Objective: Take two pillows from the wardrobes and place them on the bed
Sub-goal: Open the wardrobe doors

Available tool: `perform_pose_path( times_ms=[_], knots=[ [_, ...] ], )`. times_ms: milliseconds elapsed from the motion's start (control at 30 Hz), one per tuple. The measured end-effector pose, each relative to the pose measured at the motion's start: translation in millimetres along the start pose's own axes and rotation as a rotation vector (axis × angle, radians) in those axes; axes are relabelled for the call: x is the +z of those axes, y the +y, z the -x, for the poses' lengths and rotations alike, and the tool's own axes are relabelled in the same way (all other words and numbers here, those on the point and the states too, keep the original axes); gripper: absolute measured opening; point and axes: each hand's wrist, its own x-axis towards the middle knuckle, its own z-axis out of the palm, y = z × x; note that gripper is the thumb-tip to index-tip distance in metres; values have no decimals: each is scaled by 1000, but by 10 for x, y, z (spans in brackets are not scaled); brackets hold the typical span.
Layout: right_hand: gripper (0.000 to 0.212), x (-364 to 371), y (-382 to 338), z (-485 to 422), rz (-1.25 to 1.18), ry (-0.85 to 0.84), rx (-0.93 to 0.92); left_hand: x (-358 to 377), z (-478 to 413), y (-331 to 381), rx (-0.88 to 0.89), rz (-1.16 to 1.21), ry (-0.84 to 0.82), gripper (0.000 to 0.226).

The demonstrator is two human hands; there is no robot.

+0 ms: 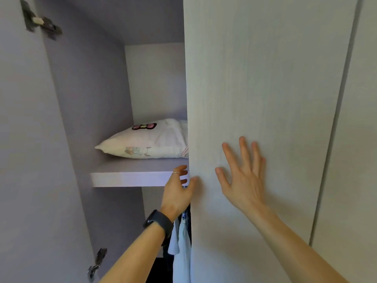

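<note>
Pillow [151, 139]: cream/off-white, pink-and-black bow print on top, faded pastel cartoon figure on the front edge, pink stripes near its right end. Shelf [130, 177] and wardrobe interior [91, 99]: pale lilac-grey. Right door [265, 78]: light beige-grey, fine vertical woodgrain. Hinges [40, 23]: dark metal, one with a cream plastic piece. Hanging clothes [181, 242]: light blue in front, dark navy behind. Wristband [158, 222] on left wrist: matte black. Ring [176, 173]: thin, silver.
</note>
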Motion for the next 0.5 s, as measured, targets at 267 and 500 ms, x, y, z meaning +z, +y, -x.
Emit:
perform_pose_path(
  times_ms=[267, 500],
  knots=[
    [69, 236, 148, -40, 162, -29, -11, 98, -171, -26, -61, 48, 29, 16],
    [69, 121, 142, 15, 123, -23, -19, 67, -94, -107, -46, 154, 31, 18]
  ],
)
